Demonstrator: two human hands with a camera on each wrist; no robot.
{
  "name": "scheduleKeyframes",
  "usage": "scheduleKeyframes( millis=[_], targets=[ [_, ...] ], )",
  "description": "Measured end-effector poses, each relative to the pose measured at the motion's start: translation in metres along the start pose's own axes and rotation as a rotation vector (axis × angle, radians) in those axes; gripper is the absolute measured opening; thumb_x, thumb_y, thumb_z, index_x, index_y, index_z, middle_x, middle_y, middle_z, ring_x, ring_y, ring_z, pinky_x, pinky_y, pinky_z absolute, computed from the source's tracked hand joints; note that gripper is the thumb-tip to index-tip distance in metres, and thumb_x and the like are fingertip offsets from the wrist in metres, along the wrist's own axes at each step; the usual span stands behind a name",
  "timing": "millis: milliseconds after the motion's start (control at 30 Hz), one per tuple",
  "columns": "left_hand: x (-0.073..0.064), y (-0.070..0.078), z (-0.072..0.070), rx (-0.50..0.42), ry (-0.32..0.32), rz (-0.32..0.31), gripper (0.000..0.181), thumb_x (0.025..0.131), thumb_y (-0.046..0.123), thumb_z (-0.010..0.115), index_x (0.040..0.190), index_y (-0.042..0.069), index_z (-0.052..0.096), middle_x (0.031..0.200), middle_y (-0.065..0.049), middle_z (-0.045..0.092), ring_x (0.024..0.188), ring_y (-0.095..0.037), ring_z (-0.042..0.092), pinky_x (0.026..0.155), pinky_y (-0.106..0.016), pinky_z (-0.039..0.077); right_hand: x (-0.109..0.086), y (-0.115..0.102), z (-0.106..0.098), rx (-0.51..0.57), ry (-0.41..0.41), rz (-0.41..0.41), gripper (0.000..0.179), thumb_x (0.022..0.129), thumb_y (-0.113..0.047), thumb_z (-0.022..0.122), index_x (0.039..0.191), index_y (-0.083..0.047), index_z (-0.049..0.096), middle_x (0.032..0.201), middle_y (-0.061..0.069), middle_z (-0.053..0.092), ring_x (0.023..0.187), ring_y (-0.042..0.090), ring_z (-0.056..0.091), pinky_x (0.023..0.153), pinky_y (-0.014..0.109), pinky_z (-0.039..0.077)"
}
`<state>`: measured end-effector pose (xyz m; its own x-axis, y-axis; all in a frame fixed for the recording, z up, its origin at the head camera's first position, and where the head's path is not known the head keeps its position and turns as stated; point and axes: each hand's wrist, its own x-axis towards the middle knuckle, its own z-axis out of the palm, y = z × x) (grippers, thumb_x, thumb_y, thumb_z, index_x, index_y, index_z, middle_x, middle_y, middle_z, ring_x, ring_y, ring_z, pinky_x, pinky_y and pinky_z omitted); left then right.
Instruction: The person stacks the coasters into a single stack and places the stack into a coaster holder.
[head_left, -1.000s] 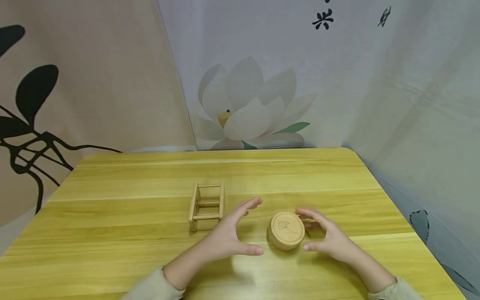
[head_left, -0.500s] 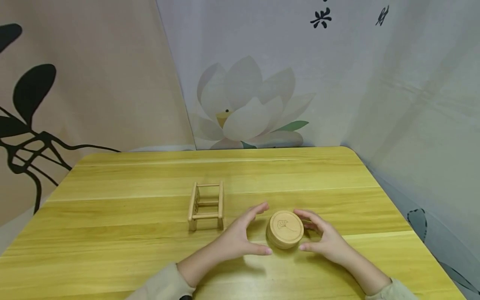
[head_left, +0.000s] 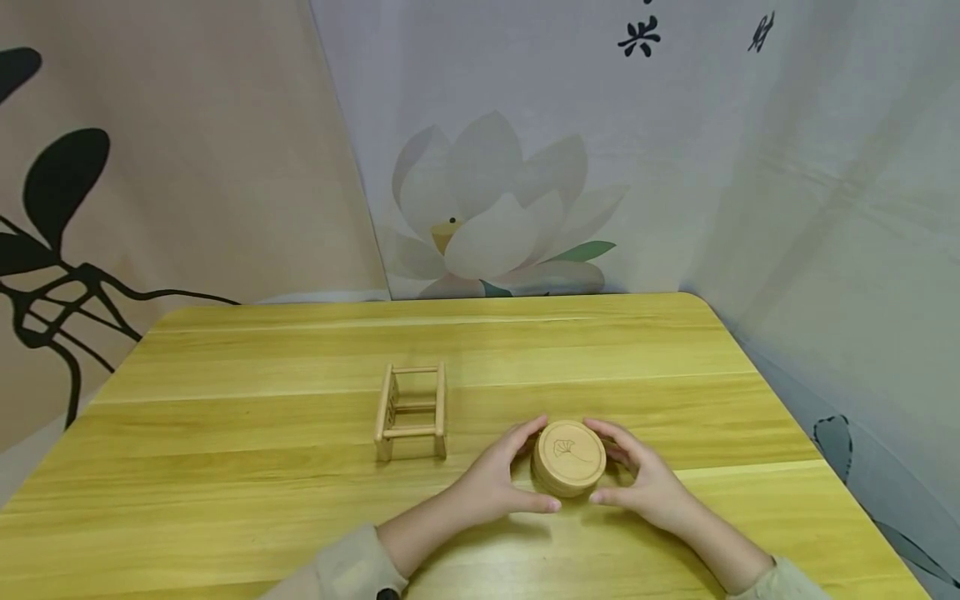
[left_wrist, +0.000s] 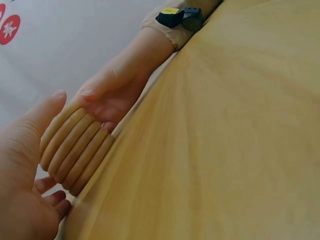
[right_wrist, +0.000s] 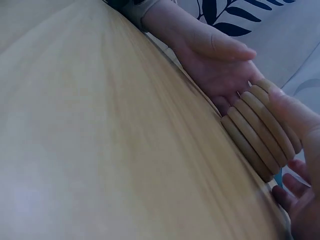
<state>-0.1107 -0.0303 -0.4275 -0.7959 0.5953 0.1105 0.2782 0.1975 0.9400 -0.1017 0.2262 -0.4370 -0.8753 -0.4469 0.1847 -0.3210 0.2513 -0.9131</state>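
A pale cloth backdrop, printed with a large white flower and dark leaves, hangs behind a yellow wood-grain desk. A small rectangular frame of light wooden bars stands on the desk to the left of a person's two hands, apart from them.

A short round stack of light-brown wooden discs rests on the desk between the left hand and the right hand; its top disc bears a fan-shaped leaf engraving. Each hand curves round its own side, thumb at the near edge and fingers toward the far edge, spread apart rather than pinching. Daylight shows between both palms and the stack; whether any fingertip touches the rim, I cannot tell.

The step in hand looks like enclosing the stack from both sides. To do it well, both hands should close at an even pace, so that neither shoves the discs across. The fingers are best kept low enough to catch the bottom disc as well as the upper ones; squeezing only near the top could make the layers slide out of line. Light, level pressure should suit the smooth-looking edges.
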Motion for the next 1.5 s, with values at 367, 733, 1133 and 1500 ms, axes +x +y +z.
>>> scheduleKeyframes(
  millis=[367,733,1133,1500],
  targets=[
    [0.006,-0.006,0.009,-0.004,0.028,0.001,0.100,0.074,0.031,0.084,0.151,0.009,0.025,0.147,-0.002,0.035,0.132,-0.016,0.036,0.109,-0.032,0.029,0.000,0.003,0.005,0.027,0.027,0.009,0.088,0.071,-0.008,0.083,0.146,-0.011,0.037,0.142,0.018,0.042,0.126,0.009,0.043,0.101,0.016,0.033],
    [0.010,-0.006,0.011,0.014,0.068,0.006,0.092,0.075,0.028,0.082,0.149,0.009,0.031,0.143,-0.002,0.041,0.127,-0.016,0.043,0.106,-0.031,0.034,0.001,0.001,0.006,0.022,0.042,0.050,0.091,0.069,-0.014,0.086,0.146,-0.012,0.038,0.140,0.014,0.045,0.123,0.007,0.046,0.100,0.017,0.036],
    [0.011,-0.006,0.011,0.035,0.085,0.009,0.091,0.073,0.027,0.084,0.148,0.011,0.034,0.141,-0.001,0.045,0.123,-0.014,0.047,0.105,-0.030,0.037,0.002,0.001,0.007,-0.021,0.051,0.084,0.095,0.066,-0.017,0.088,0.146,-0.018,0.039,0.141,0.010,0.046,0.126,0.010,0.044,0.100,0.016,0.034],
    [0.010,-0.006,0.011,0.047,0.099,-0.001,0.096,0.067,0.015,0.087,0.148,0.011,0.035,0.142,-0.001,0.044,0.125,-0.014,0.045,0.105,-0.027,0.035,0.003,0.000,0.010,-0.103,0.063,0.128,0.099,0.064,-0.013,0.089,0.147,-0.020,0.037,0.140,0.008,0.048,0.123,0.025,0.049,0.104,0.042,0.034]
  ],
)
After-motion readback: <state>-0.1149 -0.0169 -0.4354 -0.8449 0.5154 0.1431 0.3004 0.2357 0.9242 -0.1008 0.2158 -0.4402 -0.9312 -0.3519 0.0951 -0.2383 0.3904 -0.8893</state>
